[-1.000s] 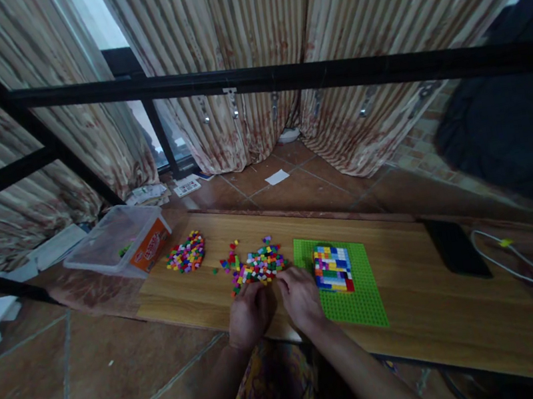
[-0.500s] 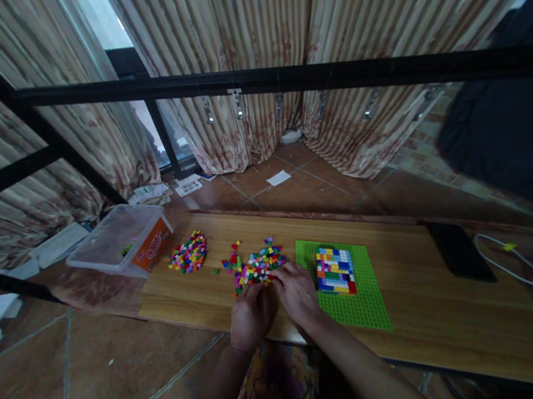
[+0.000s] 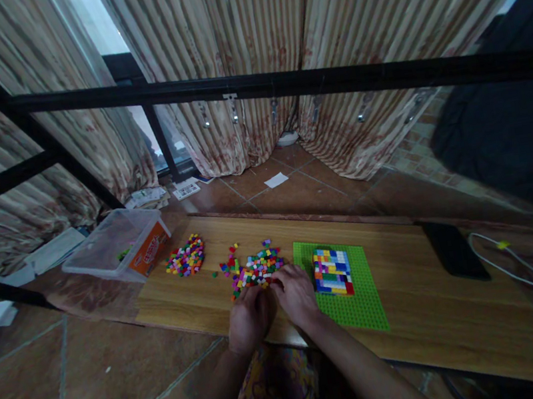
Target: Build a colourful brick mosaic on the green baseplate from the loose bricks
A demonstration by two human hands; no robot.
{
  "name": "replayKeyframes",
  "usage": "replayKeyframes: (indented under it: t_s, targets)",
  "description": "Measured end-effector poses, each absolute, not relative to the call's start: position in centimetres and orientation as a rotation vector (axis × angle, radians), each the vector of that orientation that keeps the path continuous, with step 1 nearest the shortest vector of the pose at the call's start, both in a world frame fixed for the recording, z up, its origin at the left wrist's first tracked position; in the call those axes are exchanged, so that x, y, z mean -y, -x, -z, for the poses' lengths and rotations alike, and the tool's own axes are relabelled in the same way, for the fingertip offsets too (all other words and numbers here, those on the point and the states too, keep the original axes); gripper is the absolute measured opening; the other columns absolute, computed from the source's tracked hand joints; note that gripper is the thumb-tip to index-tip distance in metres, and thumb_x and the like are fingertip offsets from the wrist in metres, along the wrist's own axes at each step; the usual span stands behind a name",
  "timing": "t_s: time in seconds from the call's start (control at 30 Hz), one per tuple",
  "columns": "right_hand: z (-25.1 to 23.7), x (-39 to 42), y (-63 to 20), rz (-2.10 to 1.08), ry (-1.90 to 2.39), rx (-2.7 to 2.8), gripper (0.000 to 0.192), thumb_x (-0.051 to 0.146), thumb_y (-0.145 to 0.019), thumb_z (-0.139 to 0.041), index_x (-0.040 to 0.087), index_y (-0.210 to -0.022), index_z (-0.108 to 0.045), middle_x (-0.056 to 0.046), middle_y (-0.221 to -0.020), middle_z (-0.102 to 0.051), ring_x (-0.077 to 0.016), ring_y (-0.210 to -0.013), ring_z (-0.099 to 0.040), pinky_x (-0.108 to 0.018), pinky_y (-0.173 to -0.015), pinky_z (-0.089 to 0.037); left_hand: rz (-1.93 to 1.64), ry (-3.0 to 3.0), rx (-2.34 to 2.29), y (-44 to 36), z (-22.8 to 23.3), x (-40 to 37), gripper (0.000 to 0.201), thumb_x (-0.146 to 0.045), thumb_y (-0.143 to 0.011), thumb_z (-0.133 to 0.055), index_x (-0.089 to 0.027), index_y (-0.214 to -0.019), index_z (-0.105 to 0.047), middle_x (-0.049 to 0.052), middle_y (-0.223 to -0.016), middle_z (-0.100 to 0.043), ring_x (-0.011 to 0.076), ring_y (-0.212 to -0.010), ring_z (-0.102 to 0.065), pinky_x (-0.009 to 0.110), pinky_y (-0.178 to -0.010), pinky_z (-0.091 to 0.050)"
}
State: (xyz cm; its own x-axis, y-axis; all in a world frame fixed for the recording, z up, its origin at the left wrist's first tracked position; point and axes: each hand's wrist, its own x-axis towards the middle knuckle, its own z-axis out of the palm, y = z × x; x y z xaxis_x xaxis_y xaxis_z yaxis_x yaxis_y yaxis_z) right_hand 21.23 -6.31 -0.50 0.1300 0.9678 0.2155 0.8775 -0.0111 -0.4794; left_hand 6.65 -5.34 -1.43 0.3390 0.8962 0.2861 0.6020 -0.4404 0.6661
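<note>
Brings right hand [image 3: 295, 291] slightly toward nine o'clock, closer to left hand [image 3: 246, 320] beside loose bricks [image 3: 259, 265]; cannot tell whether gripping any.

Relative to one second ago, the right hand [image 3: 296, 293] sits slightly farther left, and its outer side overlaps less of the near-left border of the green board [image 3: 365, 305]. Its fingers reach a little farther forward at the right end of the pile of small bricks [image 3: 258, 268], and are less tucked under. Relative to half a second ago, the camera's view is shifted slightly: the table [image 3: 431, 315], bricks and board all appear farther left and marginally lower.
</note>
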Motion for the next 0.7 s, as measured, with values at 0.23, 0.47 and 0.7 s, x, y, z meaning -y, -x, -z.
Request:
replayKeyframes:
  t_s: [0.23,0.47,0.7]
  targets:
    - [-0.6,5.2,-21.5,-0.226,1.952,1.892,0.007,0.021,-0.083,-0.061,0.023,-0.082,-0.067,-0.004,-0.090,-0.065,-0.0212,-0.093,-0.054,-0.033,-0.083,-0.038,-0.946,-2.172,-1.298,-6.7,1.7,5.2,0.017,-0.024,-0.088,-0.046,-0.020,-0.092,-0.062,0.006,-0.084,-0.065,0.0167,-0.077,-0.063,0.027,-0.069,-0.050]
    - [-2.4,7.5,-21.9,-0.282,1.799,1.778,0.016,0.022,-0.090,-0.054,0.023,-0.084,-0.069,-0.002,-0.086,-0.067,-0.0179,-0.087,-0.057,-0.029,-0.080,-0.041,-0.936,-2.208,-1.272,-6.5,1.5,5.1,0.017,-0.026,-0.088,-0.047,-0.019,-0.093,-0.062,0.007,-0.084,-0.066,0.0174,-0.076,-0.063,0.028,-0.068,-0.050]
    - [-2.6,11.4,-29.9,-0.264,1.772,1.333,0.016,0.034,-0.086,-0.059,0.026,-0.085,-0.073,-0.004,-0.090,-0.065,-0.0189,-0.088,-0.059,-0.033,-0.081,-0.046,-0.942,-2.236,-1.281,-6.4,1.9,4.9,0.018,-0.025,-0.087,-0.047,-0.019,-0.096,-0.062,0.007,-0.088,-0.067,0.0173,-0.079,-0.064,0.028,-0.069,-0.051]
